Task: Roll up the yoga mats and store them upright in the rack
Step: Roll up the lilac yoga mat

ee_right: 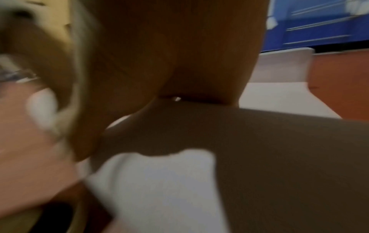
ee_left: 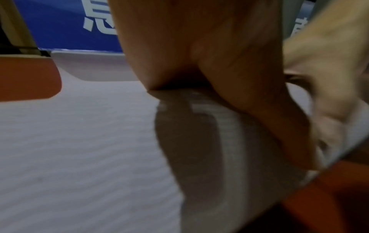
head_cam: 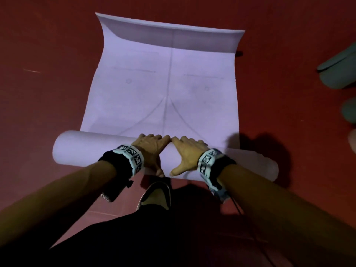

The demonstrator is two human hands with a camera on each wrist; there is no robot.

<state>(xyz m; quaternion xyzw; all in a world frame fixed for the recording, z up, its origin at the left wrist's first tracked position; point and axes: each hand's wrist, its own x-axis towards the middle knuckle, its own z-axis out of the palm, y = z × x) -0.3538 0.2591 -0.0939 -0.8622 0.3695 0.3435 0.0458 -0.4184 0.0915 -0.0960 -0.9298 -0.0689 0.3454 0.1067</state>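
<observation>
A pale lilac yoga mat [head_cam: 165,87] lies on the red floor, its far end curled upward. The near end is rolled into a thick roll [head_cam: 84,149] lying crosswise. My left hand [head_cam: 152,149] and right hand [head_cam: 187,151] press side by side on the middle of the roll, fingers stretched forward over its top, thumbs spread toward me. In the left wrist view the left hand [ee_left: 209,66] lies flat on the ribbed mat [ee_left: 79,149]. In the right wrist view the right hand [ee_right: 179,55] presses on the mat [ee_right: 159,189]. No rack is in view.
Teal rolled mats [head_cam: 339,70] lie at the right edge on the red floor [head_cam: 48,74]. My shoe [head_cam: 156,195] stands just behind the roll. A blue wall panel [ee_left: 60,25] with white lettering rises beyond the mat's far end.
</observation>
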